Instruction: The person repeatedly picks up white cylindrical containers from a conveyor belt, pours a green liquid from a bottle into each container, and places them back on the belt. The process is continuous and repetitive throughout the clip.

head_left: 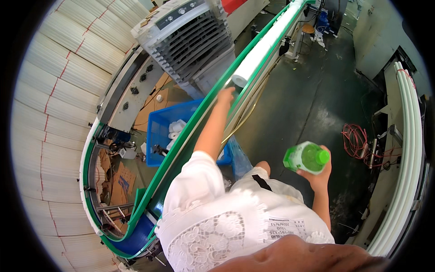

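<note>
My left hand (pixel 225 95) reaches forward over the green-edged conveyor (pixel 181 140). It is just short of the near end of a long white roll (pixel 258 58), which lies along the channel and shows a round hollow in its end. One finger stretches toward that end; the others are bent, with nothing visible in them. Whether the finger touches the roll is hard to see. Off to the right, my right hand (pixel 320 179) is wrapped round a green plastic bottle (pixel 308 157) with a green cap and a pale label. The bottle is tilted, cap toward me.
Beyond the conveyor stand a blue crate (pixel 158 122) with white pieces inside and a grey air cooler (pixel 190 45). Stacked white bundles (pixel 50 113) fill the left. Right, long white tubes (pixel 405 149) lean near a coiled red hose (pixel 353 138). A stool (pixel 307 29) stands far back.
</note>
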Available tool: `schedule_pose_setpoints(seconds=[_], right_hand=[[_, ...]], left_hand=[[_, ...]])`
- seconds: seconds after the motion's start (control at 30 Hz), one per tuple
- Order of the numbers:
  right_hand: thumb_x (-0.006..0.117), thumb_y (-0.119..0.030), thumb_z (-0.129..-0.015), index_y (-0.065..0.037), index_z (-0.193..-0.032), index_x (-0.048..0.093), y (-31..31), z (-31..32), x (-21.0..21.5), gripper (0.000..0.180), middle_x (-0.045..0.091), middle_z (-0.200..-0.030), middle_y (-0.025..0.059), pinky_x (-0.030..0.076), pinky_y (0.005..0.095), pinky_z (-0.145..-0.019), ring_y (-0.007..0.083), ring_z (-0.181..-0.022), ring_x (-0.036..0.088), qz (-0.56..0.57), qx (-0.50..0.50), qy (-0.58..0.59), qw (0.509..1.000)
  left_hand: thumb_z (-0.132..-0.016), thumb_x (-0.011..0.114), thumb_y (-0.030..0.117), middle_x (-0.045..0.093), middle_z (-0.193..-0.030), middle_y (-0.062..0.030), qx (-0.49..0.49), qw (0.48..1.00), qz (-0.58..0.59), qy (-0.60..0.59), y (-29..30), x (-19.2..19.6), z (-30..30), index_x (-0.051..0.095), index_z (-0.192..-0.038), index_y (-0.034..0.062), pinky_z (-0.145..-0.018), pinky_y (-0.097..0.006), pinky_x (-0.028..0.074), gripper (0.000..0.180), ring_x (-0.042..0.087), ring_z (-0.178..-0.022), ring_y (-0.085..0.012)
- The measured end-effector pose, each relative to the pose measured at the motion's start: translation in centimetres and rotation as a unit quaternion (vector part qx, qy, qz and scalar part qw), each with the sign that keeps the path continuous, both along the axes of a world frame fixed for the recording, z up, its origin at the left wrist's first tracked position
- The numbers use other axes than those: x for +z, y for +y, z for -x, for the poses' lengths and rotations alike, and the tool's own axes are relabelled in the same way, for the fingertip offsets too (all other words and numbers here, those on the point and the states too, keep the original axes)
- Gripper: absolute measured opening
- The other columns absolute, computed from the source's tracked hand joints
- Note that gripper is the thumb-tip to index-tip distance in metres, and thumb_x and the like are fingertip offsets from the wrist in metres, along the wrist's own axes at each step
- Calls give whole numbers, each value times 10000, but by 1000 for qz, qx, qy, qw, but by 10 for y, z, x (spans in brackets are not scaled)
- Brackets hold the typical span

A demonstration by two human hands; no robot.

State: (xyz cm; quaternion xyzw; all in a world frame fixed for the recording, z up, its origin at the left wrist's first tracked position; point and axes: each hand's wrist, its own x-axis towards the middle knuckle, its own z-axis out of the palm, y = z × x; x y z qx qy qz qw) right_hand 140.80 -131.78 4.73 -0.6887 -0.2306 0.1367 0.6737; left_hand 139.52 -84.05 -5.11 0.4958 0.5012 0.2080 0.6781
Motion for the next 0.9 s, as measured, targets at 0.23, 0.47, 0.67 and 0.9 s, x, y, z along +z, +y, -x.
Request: schedule_pose_setpoints(seconds=[0.23, 0.47, 0.67, 0.9], right_hand=[[954, -91, -469, -46, -1301, 469, -14, -29, -13, 965, 599, -1132, 48, 496, 325, -932, 181, -1046, 603, 28, -47, 86, 995], [957, -114, -435, -40, -1286, 478, 63, -117, -26, 980, 552, -1172, 50, 469, 329, -953, 185, -1067, 574, 104, 30, 41, 993], [973, -172, -436, -20, -1230, 498, 151, -197, -3, 937, 527, -1140, 58, 465, 327, -929, 198, -1042, 566, 123, 124, -20, 984], [981, -237, -473, 7, -1241, 482, 223, -256, 8, 948, 518, -1163, 76, 462, 338, -940, 205, -1067, 563, 133, 180, -57, 973]], left_hand=[[-817, 762, 209, 566, -1335, -207, 2, 988, -104, 114, 42, -63, -79, 564, -1299, -63, -882, -409, 491, 587, 602, -1094, -325], [-797, 685, 120, 649, -1111, -151, -79, 850, -495, 162, 19, -43, -51, 649, -1153, 68, -869, -455, 501, 362, 613, -1035, -365], [-756, 683, -16, 612, -1115, -144, -135, 744, -646, 106, 14, -18, -5, 613, -1175, 61, -861, -394, 523, 432, 589, -1032, -371], [-931, 635, 153, 584, -1203, -128, 127, 992, 13, 13, -32, -19, -6, 507, -1254, 21, -901, -324, 498, 372, 588, -1030, -205]])
